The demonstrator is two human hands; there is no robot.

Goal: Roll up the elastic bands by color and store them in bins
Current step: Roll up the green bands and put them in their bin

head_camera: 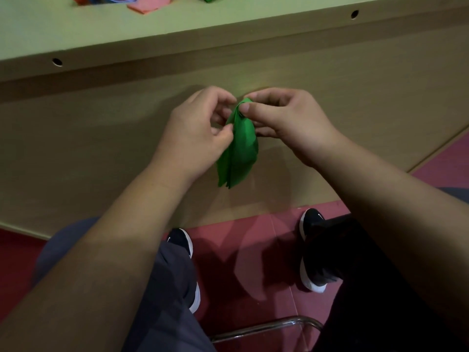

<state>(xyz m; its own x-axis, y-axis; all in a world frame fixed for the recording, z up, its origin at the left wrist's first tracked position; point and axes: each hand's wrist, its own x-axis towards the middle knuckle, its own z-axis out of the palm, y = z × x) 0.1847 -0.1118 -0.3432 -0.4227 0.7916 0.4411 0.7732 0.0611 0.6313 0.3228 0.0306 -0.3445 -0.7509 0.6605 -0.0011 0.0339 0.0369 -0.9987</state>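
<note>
Green band (239, 146): a folded bunch of layers held in the air between both hands, its loose end hanging below them.
Right hand (289, 120): thumb and forefinger pinch the band's top end.
Left hand (196, 134): fingers curled, pinching the band's left edge just below the top.
Table (152, 31): beyond the hands; pink bands (149, 6) lie at its far edge, well apart.
Shoes (311, 250): on red floor beneath the forearms.

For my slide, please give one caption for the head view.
Left hand and right hand pinch a folded green band in front of the table.
</note>
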